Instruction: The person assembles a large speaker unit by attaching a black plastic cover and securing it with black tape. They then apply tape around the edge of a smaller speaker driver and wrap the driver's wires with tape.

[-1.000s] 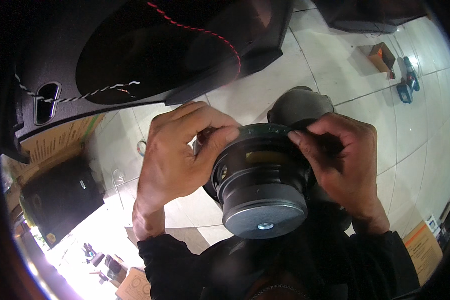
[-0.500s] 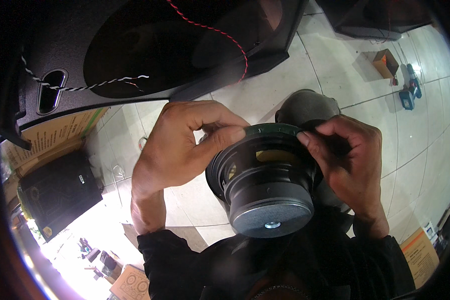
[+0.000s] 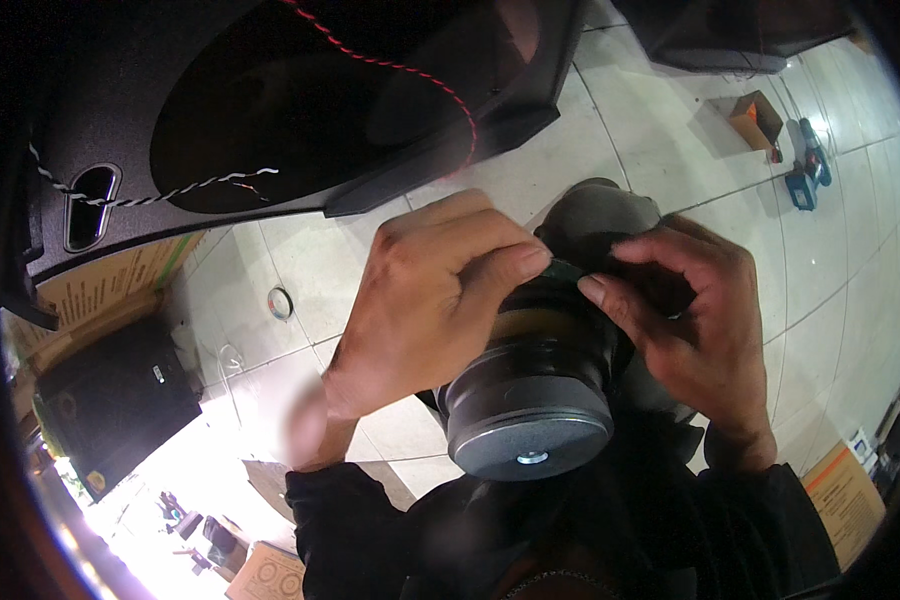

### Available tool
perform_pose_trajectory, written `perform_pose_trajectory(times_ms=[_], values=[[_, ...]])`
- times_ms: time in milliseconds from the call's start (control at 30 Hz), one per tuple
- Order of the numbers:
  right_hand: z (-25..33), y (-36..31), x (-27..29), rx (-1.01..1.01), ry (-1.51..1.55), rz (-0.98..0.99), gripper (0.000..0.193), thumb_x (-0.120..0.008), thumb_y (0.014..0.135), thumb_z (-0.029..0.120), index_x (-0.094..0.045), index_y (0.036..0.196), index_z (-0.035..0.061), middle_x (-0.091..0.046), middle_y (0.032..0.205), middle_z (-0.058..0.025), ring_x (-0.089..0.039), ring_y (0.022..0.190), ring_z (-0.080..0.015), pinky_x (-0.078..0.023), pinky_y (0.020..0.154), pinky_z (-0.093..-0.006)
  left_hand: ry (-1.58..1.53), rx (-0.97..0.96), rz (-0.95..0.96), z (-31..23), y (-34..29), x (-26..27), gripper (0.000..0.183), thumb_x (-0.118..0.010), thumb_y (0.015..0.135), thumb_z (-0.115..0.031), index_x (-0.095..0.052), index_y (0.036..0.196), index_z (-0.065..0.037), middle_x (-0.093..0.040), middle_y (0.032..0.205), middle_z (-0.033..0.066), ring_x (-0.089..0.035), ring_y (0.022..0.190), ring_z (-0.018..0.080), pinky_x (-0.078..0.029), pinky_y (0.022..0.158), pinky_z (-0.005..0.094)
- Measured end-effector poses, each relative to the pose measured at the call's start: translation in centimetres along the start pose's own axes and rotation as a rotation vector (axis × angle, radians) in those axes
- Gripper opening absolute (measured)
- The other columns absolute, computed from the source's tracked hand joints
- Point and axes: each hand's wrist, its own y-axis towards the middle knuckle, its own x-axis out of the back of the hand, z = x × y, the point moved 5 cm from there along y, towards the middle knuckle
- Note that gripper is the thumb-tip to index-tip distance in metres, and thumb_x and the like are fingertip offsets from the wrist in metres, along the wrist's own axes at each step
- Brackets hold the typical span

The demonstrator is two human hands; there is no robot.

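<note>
Holding the speaker driver (image 3: 535, 400) magnet-end toward me, over my lap, so both hands can get at its upper rim. Left hand (image 3: 425, 300) wraps the frame — fingers curled, thumb pressed on the edge. Right hand (image 3: 695, 310) pinches closed at the same rim (what it nips is too dark to tell). Behind, a speaker cabinet (image 3: 270, 110) lies on the tiled floor (image 3: 670, 130), red-black wire (image 3: 410, 70) trailing across it.
</note>
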Motion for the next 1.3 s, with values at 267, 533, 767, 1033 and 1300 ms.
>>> perform_pose_trajectory(times_ms=[267, 533, 767, 1033, 1300], values=[[2.8, 2.2, -2.6, 0.267, -0.135, 0.241, 0.014, -0.081, 0.083, 0.002, -0.072, 0.092, -0.0028, -0.069, 0.086, -0.0149, -0.07, 0.07, -0.0251, -0.055, 0.059, -0.0311, -0.114, 0.322, -0.495, 2.4, -6.6, 1.9, 0.012, -0.069, 0.093, 0.0, -0.077, 0.102, 0.0, -0.071, 0.086, 0.0112, -0.067, 0.076, 0.0181, -0.051, 0.068, 0.0309], [2.5, 2.4, -3.3, 0.189, -0.164, 0.177, 0.009, -0.078, 0.087, 0.002, -0.072, 0.093, -0.0015, -0.071, 0.091, -0.0143, -0.073, 0.078, -0.0241, -0.057, 0.063, -0.031, 0.005, 0.128, -0.368, 2.2, -5.0, 2.9, 0.013, -0.079, 0.085, 0.002, -0.078, 0.098, -0.002, -0.074, 0.089, 0.0112, -0.071, 0.076, 0.0211, -0.054, 0.069, 0.0307], [2.1, 2.6, -3.3, 0.221, -0.119, 0.113, 0.01, -0.078, 0.087, 0.004, -0.069, 0.087, -0.0012, -0.07, 0.087, -0.012, -0.072, 0.073, -0.0222, -0.056, 0.061, -0.0297, 0.051, 0.086, -0.299, 1.6, -3.8, 2.7, 0.01, -0.079, 0.085, 0.0, -0.075, 0.094, -0.002, -0.072, 0.086, 0.0108, -0.07, 0.073, 0.021, -0.054, 0.065, 0.0317], [1.7, 2.6, -3.0, 0.193, -0.104, 0.138, 0.01, -0.076, 0.085, 0.0, -0.067, 0.084, -0.0015, -0.069, 0.082, -0.0114, -0.069, 0.067, -0.0214, -0.052, 0.058, -0.0304, 0.114, 0.043, -0.255, 1.0, -3.0, 2.2, 0.008, -0.077, 0.085, 0.0, -0.072, 0.092, -0.001, -0.071, 0.085, 0.0109, -0.069, 0.071, 0.0227, -0.053, 0.063, 0.0318], [1.5, 2.1, -2.5, 0.183, -0.101, 0.144, 0.007, -0.075, 0.085, -0.001, -0.069, 0.087, -0.0018, -0.071, 0.083, -0.0133, -0.07, 0.069, -0.0275, -0.052, 0.059, -0.0331, 0.103, 0.068, -0.135, 0.6, -1.5, 1.6, 0.007, -0.076, 0.085, 0.0, -0.071, 0.09, -0.001, -0.07, 0.082, 0.0104, -0.07, 0.069, 0.0253, -0.052, 0.062, 0.0329]])
